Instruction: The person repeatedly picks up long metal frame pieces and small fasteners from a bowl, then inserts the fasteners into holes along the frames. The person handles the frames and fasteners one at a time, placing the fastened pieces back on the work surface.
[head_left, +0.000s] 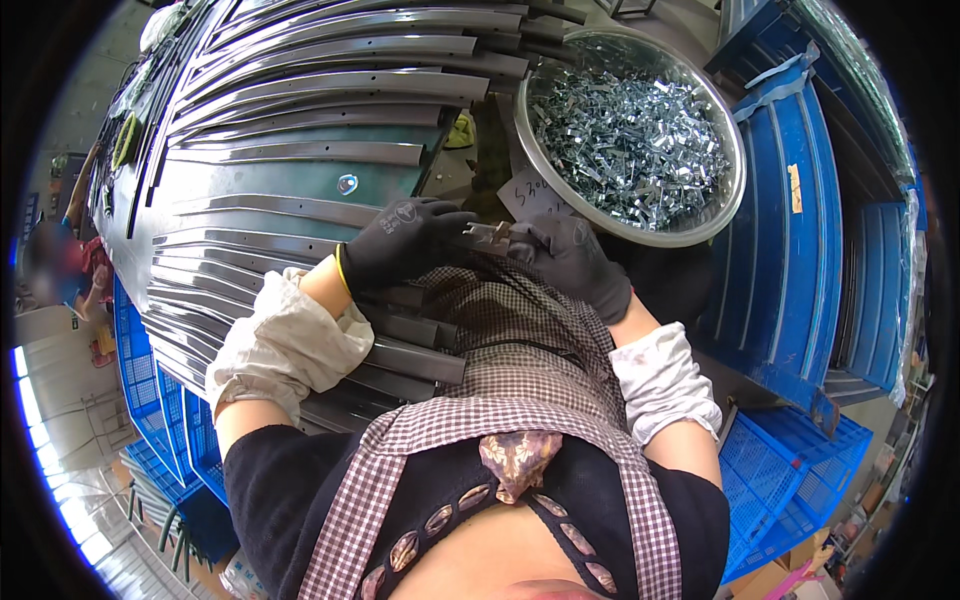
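My left hand [415, 235], in a black glove, is closed around the end part of a dark metal strip [474, 237] in front of my apron. Facing it, my right hand [572, 262], gloved alike, is closed with thumb and fingers pinching at a small metal clip [501, 233] at the strip's end. How far the clip sits on the strip is too small to tell. Many similar long, slightly curved strips [330, 113] lie side by side on the table [230, 178] to the left. Beyond my right hand stands a round clear tub [735, 180] heaped with small shiny metal clips [635, 145].
A marked piece of cardboard [530, 195] lies by the tub. To the right stands a large blue metal container [785, 220], with a blue plastic crate [770, 480] below it. More blue crates [150, 390] are at the left. Another person [75, 265] is at the far left.
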